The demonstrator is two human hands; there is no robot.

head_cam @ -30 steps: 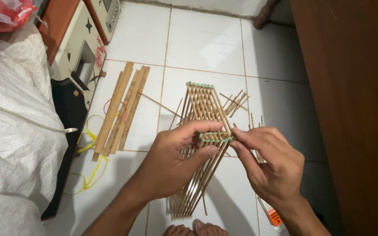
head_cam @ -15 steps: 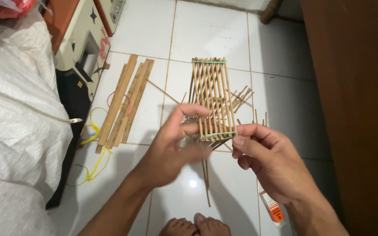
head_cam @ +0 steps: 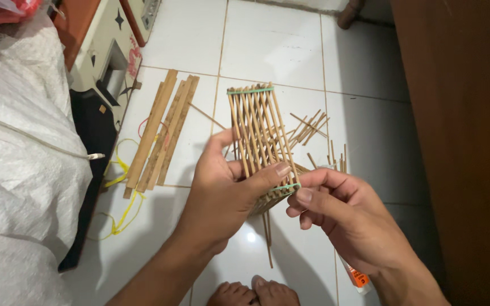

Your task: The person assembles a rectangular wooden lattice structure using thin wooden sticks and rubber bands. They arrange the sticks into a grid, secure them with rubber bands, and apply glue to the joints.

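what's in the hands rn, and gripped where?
Both hold the bamboo stick lattice at its near end: left hand wraps it from below, right hand pinches the corner by the green rubber band.

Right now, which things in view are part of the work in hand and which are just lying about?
In hand:
- bamboo stick lattice, gripped by left hand
- green rubber band at its near end, pinched by right hand

Lying about:
- flat bamboo slats on the floor tiles
- loose thin sticks
- yellow cord
- white sack
- glue tube
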